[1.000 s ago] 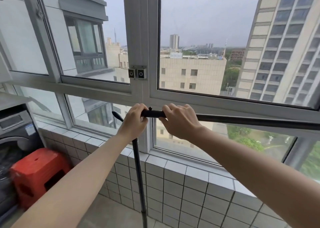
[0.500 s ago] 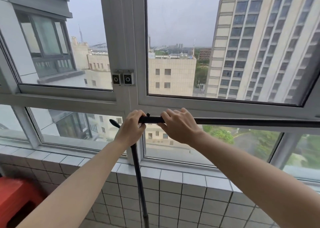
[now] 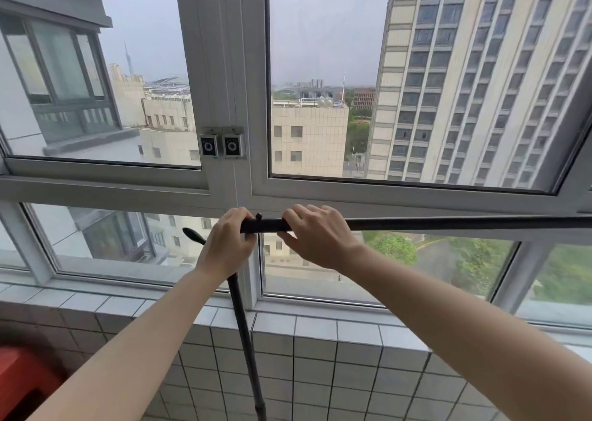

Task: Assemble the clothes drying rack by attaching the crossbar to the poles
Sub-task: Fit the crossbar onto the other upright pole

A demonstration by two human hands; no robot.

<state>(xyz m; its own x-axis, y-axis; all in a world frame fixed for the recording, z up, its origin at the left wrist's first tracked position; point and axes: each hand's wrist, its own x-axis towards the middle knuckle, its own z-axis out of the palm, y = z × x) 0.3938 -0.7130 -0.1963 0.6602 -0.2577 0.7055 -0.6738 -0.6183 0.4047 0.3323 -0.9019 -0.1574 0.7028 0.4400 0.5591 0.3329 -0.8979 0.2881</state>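
One pole [image 3: 246, 340] stood upright; the left hand [image 3: 226, 244] closed over its hidden top, and the right hand [image 3: 315, 238] gripped one crossbar [image 3: 448, 223], seemingly seated, cut off rightward.

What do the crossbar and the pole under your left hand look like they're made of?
Crossbar: probably metal tube with a matte black coating; it runs thin and straight with only a dull sheen. Pole: same slim black look, likely coated metal too, with a joint ring low down. The small knob on the crossbar may be plastic; too small to tell.
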